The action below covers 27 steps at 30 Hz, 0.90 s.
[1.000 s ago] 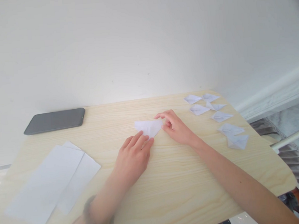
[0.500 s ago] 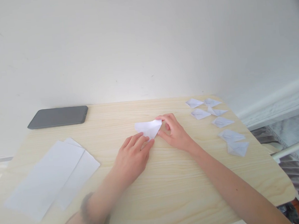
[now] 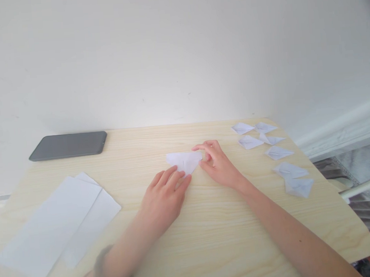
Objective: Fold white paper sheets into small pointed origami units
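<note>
A small folded piece of white paper (image 3: 186,159) lies flat on the table, its long straight edge at the back and its point towards me. My left hand (image 3: 165,193) rests palm down, fingers spread, with its fingertips on the paper's near part, hiding some of it. At the paper's right corner is my right hand (image 3: 217,163), thumb and index finger apart, nothing held between them. The thumb tip is close to the corner; whether it touches cannot be made out. A dark bracelet (image 3: 102,273) circles my left wrist.
Several folded white paper pieces (image 3: 279,152) lie along the right side of the wooden table (image 3: 212,238). White paper sheets (image 3: 54,225) overlap on the left. A dark phone (image 3: 68,145) lies at the back left, near the wall (image 3: 165,54).
The paper's right part, lifted and curved before, now lies flat. My right finger and thumb have moved apart from its edge. My left hand stays on it. The view has shifted slightly.
</note>
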{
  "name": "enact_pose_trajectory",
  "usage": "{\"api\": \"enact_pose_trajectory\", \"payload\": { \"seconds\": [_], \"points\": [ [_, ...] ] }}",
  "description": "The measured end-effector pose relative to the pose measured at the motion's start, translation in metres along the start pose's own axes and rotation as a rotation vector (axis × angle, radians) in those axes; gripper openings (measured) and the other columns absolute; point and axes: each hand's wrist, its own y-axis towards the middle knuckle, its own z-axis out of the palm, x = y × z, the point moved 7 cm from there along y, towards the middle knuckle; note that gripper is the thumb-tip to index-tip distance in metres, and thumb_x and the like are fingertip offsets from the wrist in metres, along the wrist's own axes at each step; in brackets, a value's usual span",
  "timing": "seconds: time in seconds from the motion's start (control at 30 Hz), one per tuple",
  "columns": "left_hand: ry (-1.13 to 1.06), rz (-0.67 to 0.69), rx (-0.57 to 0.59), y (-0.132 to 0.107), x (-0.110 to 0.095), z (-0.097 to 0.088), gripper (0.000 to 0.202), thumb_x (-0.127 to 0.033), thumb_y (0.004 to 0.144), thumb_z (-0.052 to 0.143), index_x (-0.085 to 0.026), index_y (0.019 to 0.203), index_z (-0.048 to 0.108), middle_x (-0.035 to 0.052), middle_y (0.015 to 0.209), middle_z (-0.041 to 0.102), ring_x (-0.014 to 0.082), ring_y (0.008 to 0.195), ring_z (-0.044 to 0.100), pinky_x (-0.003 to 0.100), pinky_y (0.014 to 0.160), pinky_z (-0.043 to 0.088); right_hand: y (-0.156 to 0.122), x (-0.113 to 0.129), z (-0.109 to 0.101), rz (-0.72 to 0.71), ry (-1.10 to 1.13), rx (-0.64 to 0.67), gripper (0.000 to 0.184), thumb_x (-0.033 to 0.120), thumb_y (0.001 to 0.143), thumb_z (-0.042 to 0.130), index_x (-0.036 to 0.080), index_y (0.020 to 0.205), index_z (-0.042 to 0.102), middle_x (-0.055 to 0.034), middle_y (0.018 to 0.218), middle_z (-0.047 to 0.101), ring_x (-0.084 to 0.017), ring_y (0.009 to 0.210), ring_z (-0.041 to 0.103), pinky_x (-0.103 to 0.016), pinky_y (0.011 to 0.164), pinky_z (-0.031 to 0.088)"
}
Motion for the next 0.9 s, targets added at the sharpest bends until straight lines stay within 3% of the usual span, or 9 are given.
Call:
{"api": "enact_pose_trajectory", "payload": {
  "seconds": [0.2,0.33,0.43,0.67,0.9],
  "points": [
    [-0.003,-0.004,0.008,-0.0002,-0.0003,-0.0001,0.031,-0.011,0.085,0.045,-0.016,0.113,0.058,0.0079,0.111,0.063,0.028,0.115,0.051,0.042,0.089,0.048,0.001,-0.0028,-0.0006,-0.015,0.013,-0.045,0.043,0.007,0.079,0.038,0.028,0.114,0.053,-0.0048,0.105,0.044,-0.012,0.073,0.051,-0.03,0.07,0.047],
    [-0.008,-0.01,0.003,-0.0006,0.0,0.0008,0.031,-0.012,0.085,0.046,-0.016,0.113,0.059,0.0077,0.111,0.063,0.0284,0.115,0.05,0.043,0.09,0.047,-0.0018,0.0,0.0009,-0.002,-0.039,-0.069,0.033,0.023,0.082,0.049,0.026,0.115,0.051,-0.0056,0.107,0.045,-0.014,0.075,0.051,-0.034,0.075,0.047],
    [-0.011,-0.01,-0.002,-0.0005,0.0002,0.0008,0.031,-0.012,0.085,0.046,-0.017,0.112,0.059,0.0075,0.111,0.063,0.0284,0.115,0.051,0.043,0.09,0.048,-0.0029,0.0036,0.0029,-0.019,-0.123,-0.046,0.039,0.03,0.077,0.058,0.027,0.116,0.05,-0.0056,0.11,0.044,-0.018,0.084,0.052,-0.037,0.081,0.045],
    [-0.014,0.005,-0.013,0.0007,-0.0021,-0.005,0.029,-0.012,0.085,0.046,-0.015,0.11,0.06,0.008,0.112,0.063,0.0283,0.114,0.052,0.042,0.088,0.049,0.0004,-0.0017,0.001,0.0,-0.016,-0.02,0.042,0.011,0.081,0.042,0.03,0.118,0.05,-0.0048,0.108,0.043,-0.013,0.074,0.051,-0.031,0.072,0.047],
    [-0.01,0.017,-0.05,0.0001,-0.003,-0.0072,0.026,-0.012,0.086,0.044,-0.015,0.105,0.062,0.0072,0.111,0.065,0.0271,0.112,0.055,0.041,0.089,0.05,0.0013,-0.0028,0.0015,-0.002,-0.019,-0.026,0.043,0.008,0.082,0.038,0.028,0.118,0.052,-0.0054,0.109,0.043,-0.013,0.079,0.053,-0.032,0.078,0.046]
  ]
}}
